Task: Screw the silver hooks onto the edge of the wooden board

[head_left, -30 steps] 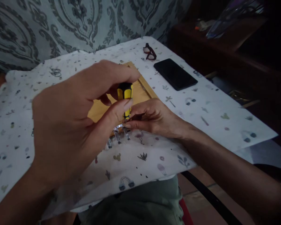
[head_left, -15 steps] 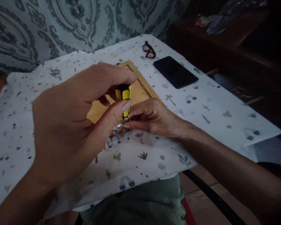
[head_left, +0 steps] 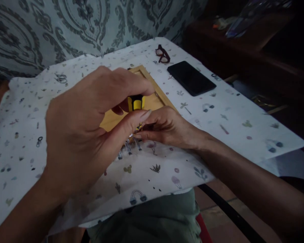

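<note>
Screwdriver-like handle, ribbed (head_left: 136, 104), bright yellow banded with black; flat wooden board with a raised edge (head_left: 153, 102), honey-yellow throughout; slim glossy prongs (head_left: 128, 147), silvery with darker ends; thin white table cover (head_left: 164, 175), scattered with small printed motifs, among them a pink flamingo (head_left: 152, 147), a grey-blue rainbow ending in dark clouds (head_left: 138, 196), an olive-green cactus (head_left: 128, 168) and a slate-blue sprig (head_left: 200, 173); flat rectangular phone (head_left: 192, 78), plain black; folded spectacles (head_left: 162, 54), dark reddish-brown; upright backdrop (head_left: 114, 27), pale grey-blue with a darker grey damask of scrolls and leaves; cloth trousers (head_left: 152, 221), muted grey-green; narrow strip beside them (head_left: 204, 229), red.
</note>
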A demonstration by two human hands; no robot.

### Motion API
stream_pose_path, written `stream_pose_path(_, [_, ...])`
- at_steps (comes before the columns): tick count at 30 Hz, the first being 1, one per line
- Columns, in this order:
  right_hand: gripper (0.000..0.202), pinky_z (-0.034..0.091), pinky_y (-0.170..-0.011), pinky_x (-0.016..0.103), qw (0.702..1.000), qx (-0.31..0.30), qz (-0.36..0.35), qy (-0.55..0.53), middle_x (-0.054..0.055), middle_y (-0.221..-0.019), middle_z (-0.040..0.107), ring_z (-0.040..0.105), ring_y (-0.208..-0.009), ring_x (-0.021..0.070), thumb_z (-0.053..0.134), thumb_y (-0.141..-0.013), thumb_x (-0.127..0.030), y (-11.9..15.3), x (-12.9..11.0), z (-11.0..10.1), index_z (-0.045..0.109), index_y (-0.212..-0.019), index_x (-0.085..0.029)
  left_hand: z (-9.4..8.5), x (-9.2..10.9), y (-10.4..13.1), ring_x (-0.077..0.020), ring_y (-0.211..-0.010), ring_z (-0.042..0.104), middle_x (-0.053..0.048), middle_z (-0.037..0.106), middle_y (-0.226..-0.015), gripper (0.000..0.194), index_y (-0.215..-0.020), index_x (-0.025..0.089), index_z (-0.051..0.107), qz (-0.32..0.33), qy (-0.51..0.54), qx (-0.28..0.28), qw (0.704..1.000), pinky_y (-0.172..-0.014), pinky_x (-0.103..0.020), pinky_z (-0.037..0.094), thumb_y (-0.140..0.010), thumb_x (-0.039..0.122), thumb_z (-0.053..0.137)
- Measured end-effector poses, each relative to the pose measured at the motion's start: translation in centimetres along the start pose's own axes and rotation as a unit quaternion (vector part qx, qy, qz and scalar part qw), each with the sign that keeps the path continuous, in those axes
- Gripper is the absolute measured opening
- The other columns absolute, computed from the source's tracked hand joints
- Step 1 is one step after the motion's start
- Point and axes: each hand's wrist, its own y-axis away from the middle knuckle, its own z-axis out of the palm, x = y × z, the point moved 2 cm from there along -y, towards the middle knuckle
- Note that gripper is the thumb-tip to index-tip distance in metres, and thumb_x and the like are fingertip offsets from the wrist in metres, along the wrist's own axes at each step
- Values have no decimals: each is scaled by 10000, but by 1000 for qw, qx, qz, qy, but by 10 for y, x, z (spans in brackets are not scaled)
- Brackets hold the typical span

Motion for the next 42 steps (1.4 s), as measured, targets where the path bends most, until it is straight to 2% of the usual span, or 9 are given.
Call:
stream_pose_path(5, [217, 427, -584, 215, 1000, -11, 11, -19, 22, -728, 691, 586, -636, 87, 692, -905, -301, 0, 0, 1, 709, -841, -95, -2, 0, 0, -171, -914, 679, 46, 708, -1061, 284, -1053, 294, 628, -12, 32, -28, 999, -774, -350, 561, -844, 102, 639])
stream_pose_path(11, [136, 420, -562, 201, 1000, -5, -1, -3, -7, -691, 667, 568, -602, 73, 697, -897, -241, 0, 1, -1, 710, -873, -108, 0, 0, -2, -201, -735, 660, 15, 712, -877, 40, -893, 303, 641, -18, 30, 2, 999, -662, -381, 524, -883, 277, 669])
stream_pose_path(16, [165, 432, -571, 202, 1000, -7, 9, -16, 2, -715, 677, 576, -622, 76, 700, -896, -266, 0, 2, 1, 709, -854, -107, -1, -2, -1, -217, -819, 684, 16, 731, -973, 184, -1012, 311, 663, 0, 12, -20, 1000, -691, -397, 530, -872, 194, 645])
stream_pose_path(19, [156, 447, -579, 200, 1000, -9, 12, -27, 3, -728, 684, 586, -628, 77, 696, -898, -258, 0, 2, 1, 706, -863, -107, -2, 1, -1, -199, -806, 689, 22, 740, -996, 148, -1008, 316, 661, -5, 22, -14, 1000, -681, -386, 548, -879, 243, 665])
stream_pose_path(23, [118, 441, -561, 192, 1000, -8, 16, -13, -5, -698, 678, 579, -602, 73, 695, -890, -224, 0, 2, 1, 713, -872, -109, -3, 7, 0, -159, -720, 662, 51, 732, -898, 97, -968, 313, 699, -34, -20, 12, 999, -642, -341, 537, -873, 299, 709])
stream_pose_path(29, [129, 470, -603, 212, 999, -14, 19, -36, 25, -781, 713, 622, -670, 100, 698, -885, -233, -1, 4, 1, 711, -874, -105, -5, 10, 0, -155, -762, 676, 65, 733, -928, 193, -1058, 297, 693, -51, -23, -27, 998, -691, -337, 535, -881, 223, 680])
stream_pose_path(35, [115, 455, -576, 199, 999, -17, 20, -19, 9, -753, 701, 606, -650, 88, 694, -892, -237, 0, 3, 0, 710, -876, -124, -5, 8, -3, -156, -691, 656, 35, 724, -819, 129, -994, 277, 727, -25, -14, -9, 1000, -634, -319, 556, -868, 290, 700])
stream_pose_path(40, [136, 449, -582, 203, 999, -21, 23, -28, 19, -755, 695, 598, -650, 88, 698, -891, -243, -1, 3, 1, 702, -858, -111, -6, 11, -1, -157, -855, 713, 91, 763, -1009, 200, -1053, 312, 708, -45, -10, -22, 999, -769, -307, 587, -898, 199, 650])
stream_pose_path(42, [141, 440, -566, 204, 999, -16, 22, -23, 12, -723, 681, 586, -624, 87, 699, -889, -246, 0, 3, 1, 704, -858, -109, -6, 10, -1, -163, -858, 718, 91, 763, -1018, 172, -1053, 315, 697, -47, -14, -21, 999, -742, -312, 575, -902, 240, 661])
